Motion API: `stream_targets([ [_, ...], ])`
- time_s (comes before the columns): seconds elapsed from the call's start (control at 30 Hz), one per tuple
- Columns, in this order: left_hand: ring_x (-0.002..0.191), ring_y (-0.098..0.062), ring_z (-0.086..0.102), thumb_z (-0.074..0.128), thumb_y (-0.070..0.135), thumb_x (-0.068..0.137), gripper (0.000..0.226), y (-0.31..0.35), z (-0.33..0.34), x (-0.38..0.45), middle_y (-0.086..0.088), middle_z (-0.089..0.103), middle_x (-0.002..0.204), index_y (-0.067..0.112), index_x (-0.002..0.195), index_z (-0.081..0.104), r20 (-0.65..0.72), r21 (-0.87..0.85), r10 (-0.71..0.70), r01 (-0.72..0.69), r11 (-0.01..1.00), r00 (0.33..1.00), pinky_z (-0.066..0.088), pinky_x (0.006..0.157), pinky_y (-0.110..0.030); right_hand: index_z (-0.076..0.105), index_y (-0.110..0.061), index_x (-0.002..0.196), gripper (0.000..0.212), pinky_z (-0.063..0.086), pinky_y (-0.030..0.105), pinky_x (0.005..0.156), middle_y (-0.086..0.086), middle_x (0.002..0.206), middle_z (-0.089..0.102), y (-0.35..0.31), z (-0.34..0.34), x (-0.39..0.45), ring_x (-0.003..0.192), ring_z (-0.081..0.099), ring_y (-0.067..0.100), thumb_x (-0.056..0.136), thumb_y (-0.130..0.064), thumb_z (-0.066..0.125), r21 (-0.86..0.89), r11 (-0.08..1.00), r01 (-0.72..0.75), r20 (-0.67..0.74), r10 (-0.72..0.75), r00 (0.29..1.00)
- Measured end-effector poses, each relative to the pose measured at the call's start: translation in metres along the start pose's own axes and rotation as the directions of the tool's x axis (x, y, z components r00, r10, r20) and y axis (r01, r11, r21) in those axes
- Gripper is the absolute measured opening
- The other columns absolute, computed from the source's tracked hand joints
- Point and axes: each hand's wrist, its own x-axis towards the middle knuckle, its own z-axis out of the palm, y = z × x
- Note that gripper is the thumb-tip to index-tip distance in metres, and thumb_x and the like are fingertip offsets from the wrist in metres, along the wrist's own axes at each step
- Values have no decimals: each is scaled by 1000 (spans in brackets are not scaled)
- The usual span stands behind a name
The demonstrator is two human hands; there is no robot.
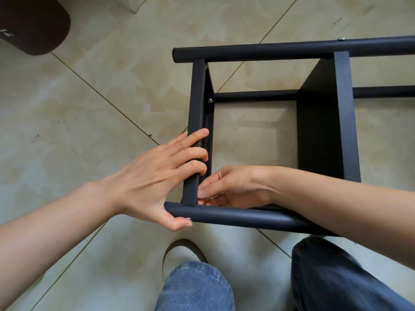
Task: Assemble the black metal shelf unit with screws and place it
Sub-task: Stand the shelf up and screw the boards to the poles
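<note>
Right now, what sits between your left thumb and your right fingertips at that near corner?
In the head view, the near tube and the end of the shelf panel's edge separate them; a screw head shows by the left thumb.

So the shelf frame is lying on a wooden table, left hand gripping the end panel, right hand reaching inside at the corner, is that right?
Not quite. The head view shows the shelf frame lying on a tiled floor, not a wooden table. The rest holds: the left hand has its grip on the end panel, and the right hand reaches inside at the near corner.
</note>
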Motion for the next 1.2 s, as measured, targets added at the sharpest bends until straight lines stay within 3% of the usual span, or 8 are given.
stream_targets([
  [0.17,155,-31,11,66,67,69,75,0,-1,0,-10,53,129,10,116,52,7,-3,0,0,1000,1000,16,125,-39,72,-12,71,21,45,34,91,5,77,66,2,0,4,77,59,18,91,-13,64,-61,998,-31,-13,30,999],
  [0.27,155,-31,12,67,66,68,75,1,-1,0,-9,53,129,10,116,54,6,-12,-3,3,1000,1000,16,125,-39,68,-12,76,20,46,29,80,1,68,63,2,4,7,68,57,13,94,-18,63,-100,994,-51,-46,46,998],
  [0.53,155,-30,11,67,66,68,75,0,-1,-1,-10,54,130,10,115,55,15,-22,-8,9,1000,1000,14,125,-37,69,-22,51,45,46,28,78,-4,62,61,4,5,10,65,57,11,94,-12,58,-126,992,-29,-16,27,999],
  [0.67,155,-30,11,67,66,69,74,0,-1,-2,-9,54,129,9,115,57,12,-18,-12,13,1000,1000,16,125,-40,71,-21,59,38,43,34,87,0,68,63,5,5,10,71,56,15,94,-11,59,-91,996,-9,-21,7,1000],
  [0.97,155,-28,13,63,70,71,77,-1,-1,-2,-7,52,128,10,118,51,0,-13,-13,13,1000,1000,21,123,-45,64,-9,82,12,44,29,82,4,78,60,-2,-1,1,74,57,16,94,-10,60,-97,994,-55,-6,54,999],
  [1.2,155,-29,12,63,72,73,77,-3,1,-3,-6,50,129,12,120,49,-3,4,5,-5,1000,1000,19,124,-46,68,-11,84,13,45,33,91,5,84,65,3,0,6,80,60,17,94,-8,60,-70,997,-27,0,27,1000],
])
